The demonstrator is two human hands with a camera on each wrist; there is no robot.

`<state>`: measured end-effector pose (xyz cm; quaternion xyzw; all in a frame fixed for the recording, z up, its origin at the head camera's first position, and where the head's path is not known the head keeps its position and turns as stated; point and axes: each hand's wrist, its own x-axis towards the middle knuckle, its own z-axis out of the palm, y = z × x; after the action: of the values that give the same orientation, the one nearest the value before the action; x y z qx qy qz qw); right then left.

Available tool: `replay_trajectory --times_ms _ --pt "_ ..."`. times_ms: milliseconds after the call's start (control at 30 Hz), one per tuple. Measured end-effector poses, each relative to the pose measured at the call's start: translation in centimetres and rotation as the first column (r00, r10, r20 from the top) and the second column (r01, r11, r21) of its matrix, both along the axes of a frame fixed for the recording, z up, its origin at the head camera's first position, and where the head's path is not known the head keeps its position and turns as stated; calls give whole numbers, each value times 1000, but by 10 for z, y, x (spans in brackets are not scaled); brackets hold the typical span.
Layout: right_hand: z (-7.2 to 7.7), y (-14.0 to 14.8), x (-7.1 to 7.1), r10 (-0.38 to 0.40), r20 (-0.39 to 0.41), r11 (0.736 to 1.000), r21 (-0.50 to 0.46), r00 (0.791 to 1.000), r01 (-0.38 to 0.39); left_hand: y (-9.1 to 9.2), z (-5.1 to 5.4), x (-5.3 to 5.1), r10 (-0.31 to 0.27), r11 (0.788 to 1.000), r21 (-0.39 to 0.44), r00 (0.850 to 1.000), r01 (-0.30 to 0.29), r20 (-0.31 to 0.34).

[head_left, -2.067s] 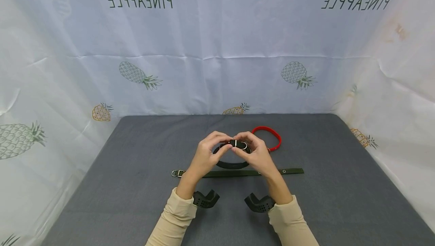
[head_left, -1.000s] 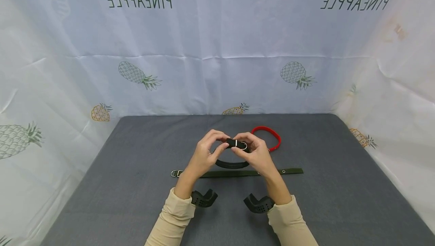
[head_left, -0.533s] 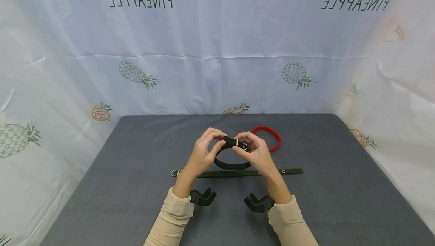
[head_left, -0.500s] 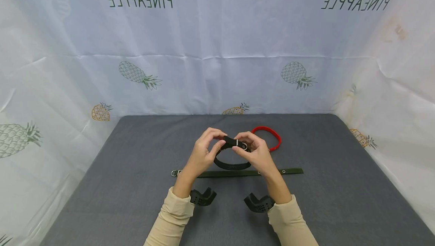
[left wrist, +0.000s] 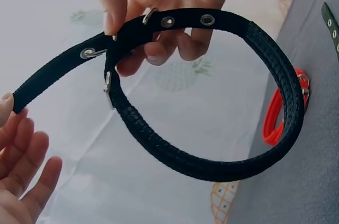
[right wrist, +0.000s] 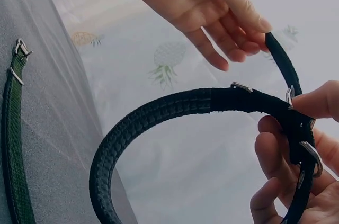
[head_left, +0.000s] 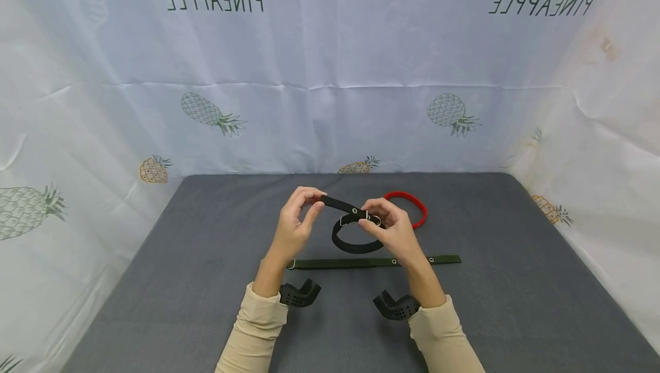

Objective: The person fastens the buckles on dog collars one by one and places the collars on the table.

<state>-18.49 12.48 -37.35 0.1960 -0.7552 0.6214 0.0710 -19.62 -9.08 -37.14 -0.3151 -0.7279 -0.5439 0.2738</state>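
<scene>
Centrally, a black collar (head_left: 356,248) was held up in front of the person, above the table, bent into a loop with its metal buckle (right wrist: 290,96) at the upper right and its free end (head_left: 337,204) slanting up to the left. The right hand (head_left: 394,227) gripped the collar at the buckle between thumb and fingers, probably to steady the hardware, while the left hand (head_left: 294,227) pinched the tip of the free end between thumb and forefinger, its other fingers loosely bent, apparently so the strap stayed stretched between the two. Metal-rimmed holes showed along the band. Behind the right hand lay a red collar (head_left: 423,212), curled in a ring; nearer the person a dark green strap (head_left: 340,263) lay flat, running left to right, perhaps set straight to keep it apart from the work. Its left end was hidden by the left arm. Beneath everything stretched a table (head_left: 154,304) covered in plain grey. Beyond and at both sides hung a pale curtain (head_left: 330,46), printed with green and yellow pineapples and the word PINEAPPLE, reversed. Cream sleeves (head_left: 258,327) and black wrist mounts (head_left: 301,294) framed the near edge
</scene>
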Motion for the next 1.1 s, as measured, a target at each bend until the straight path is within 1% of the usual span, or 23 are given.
replay_trajectory --times_ms 167,333,467,600,667,767,900,1000,1100 --pt "1 0 1 -3 6 1000 7 1000 3 1 0 1 -23 1000 22 999 22 34" --pt "1 1 1 17 8 999 -33 1000 -17 2 -1 1 -43 999 37 995 40 91" --pt "1 2 1 39 5 997 -67 999 -38 4 -4 1 -59 998 31 986 55 153" --pt "2 2 1 51 3 995 -86 999 -51 9 -6 1 -48 999 2 977 49 209" --pt "2 2 0 58 3 994 -95 998 -57 12 -7 2 -48 998 -14 969 53 241" --pt "2 2 1 67 11 993 -99 998 -66 17 -9 3 -54 997 -38 954 68 293" --pt "4 2 2 76 28 994 -82 997 -74 23 -10 6 -81 993 -55 925 108 370" --pt "4 1 3 81 40 995 -68 996 -78 27 -8 9 -119 988 -39 890 151 440" --pt "4 1 4 86 50 995 -59 995 -83 30 -6 12 -161 983 1 853 185 496"
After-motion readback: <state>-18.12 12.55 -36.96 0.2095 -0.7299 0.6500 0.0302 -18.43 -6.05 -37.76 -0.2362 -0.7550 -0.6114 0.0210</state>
